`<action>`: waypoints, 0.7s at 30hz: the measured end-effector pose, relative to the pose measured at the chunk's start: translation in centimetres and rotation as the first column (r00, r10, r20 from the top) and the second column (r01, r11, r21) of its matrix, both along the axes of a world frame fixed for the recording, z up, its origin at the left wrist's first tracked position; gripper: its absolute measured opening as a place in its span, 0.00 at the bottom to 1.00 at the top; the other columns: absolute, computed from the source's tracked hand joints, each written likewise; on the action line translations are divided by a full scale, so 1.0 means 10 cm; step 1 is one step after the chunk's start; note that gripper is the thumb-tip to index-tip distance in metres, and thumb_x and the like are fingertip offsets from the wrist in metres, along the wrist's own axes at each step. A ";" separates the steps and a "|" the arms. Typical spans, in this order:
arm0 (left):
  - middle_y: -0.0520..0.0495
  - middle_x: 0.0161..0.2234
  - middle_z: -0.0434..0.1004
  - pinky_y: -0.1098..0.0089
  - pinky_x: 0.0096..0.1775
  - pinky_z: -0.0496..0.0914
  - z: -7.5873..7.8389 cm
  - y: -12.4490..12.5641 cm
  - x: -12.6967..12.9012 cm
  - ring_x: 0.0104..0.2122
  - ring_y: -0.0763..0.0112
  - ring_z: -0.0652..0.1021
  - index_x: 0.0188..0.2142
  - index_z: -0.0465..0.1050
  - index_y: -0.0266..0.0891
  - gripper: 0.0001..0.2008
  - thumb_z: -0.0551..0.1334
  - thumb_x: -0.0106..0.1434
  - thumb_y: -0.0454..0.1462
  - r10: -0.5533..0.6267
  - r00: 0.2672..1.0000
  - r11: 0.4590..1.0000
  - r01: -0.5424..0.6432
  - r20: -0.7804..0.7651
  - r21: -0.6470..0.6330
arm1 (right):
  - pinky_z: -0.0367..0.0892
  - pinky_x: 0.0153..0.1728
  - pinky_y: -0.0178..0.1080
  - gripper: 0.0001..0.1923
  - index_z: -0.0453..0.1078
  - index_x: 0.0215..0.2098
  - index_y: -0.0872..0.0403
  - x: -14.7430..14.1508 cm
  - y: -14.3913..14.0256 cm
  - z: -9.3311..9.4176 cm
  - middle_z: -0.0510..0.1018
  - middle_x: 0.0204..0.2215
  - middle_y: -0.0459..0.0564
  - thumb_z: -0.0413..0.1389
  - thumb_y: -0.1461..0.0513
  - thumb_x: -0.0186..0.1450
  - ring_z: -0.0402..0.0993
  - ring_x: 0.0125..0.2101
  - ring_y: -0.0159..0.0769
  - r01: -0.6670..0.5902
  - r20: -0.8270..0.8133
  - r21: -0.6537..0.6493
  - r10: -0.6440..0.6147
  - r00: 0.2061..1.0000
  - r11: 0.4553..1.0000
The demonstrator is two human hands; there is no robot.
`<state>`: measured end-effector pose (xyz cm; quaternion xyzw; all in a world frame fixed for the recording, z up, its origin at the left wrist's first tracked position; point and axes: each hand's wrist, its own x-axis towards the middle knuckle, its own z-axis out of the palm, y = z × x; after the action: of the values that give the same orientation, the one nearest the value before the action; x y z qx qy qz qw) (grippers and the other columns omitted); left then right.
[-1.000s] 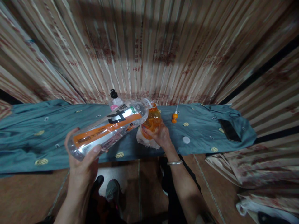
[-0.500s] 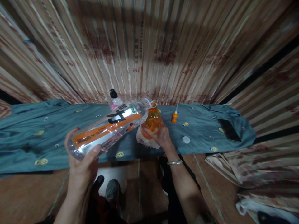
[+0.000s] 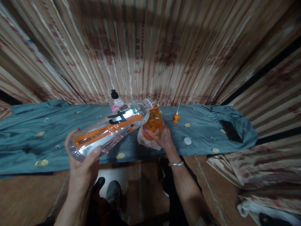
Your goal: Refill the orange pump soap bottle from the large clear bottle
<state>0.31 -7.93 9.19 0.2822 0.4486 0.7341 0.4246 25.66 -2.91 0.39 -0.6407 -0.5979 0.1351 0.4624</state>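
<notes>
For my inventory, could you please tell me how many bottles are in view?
3: a large clear plastic bottle tilted in the left hand, a small orange bottle in the right hand, a black-capped bottle behind.

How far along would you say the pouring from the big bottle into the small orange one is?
Done: both bottles are open; a white cap and an orange pump top lie on the blue cloth. In hand: the left hand tilts the large clear bottle, mouth at the orange bottle, steadied by the right hand. Left: liquid remains in the large bottle; both still uncapped.

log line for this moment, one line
left hand: tilts clear bottle | right hand: steadies orange bottle | mouths meet | white cap on cloth
</notes>
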 end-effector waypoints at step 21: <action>0.50 0.39 0.82 0.70 0.21 0.78 0.03 -0.01 0.02 0.31 0.64 0.81 0.49 0.73 0.47 0.46 0.82 0.26 0.33 -0.004 1.000 1.000 0.004 -0.001 0.020 | 0.79 0.53 0.49 0.32 0.69 0.54 0.55 0.00 0.00 0.03 0.86 0.49 0.60 0.72 0.54 0.56 0.85 0.49 0.51 0.000 0.000 -0.028 0.000 1.000 1.000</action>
<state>0.51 -8.06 9.44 0.2874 0.4409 0.7375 0.4231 25.68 -2.93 0.68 -0.6471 -0.5960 0.1435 0.4532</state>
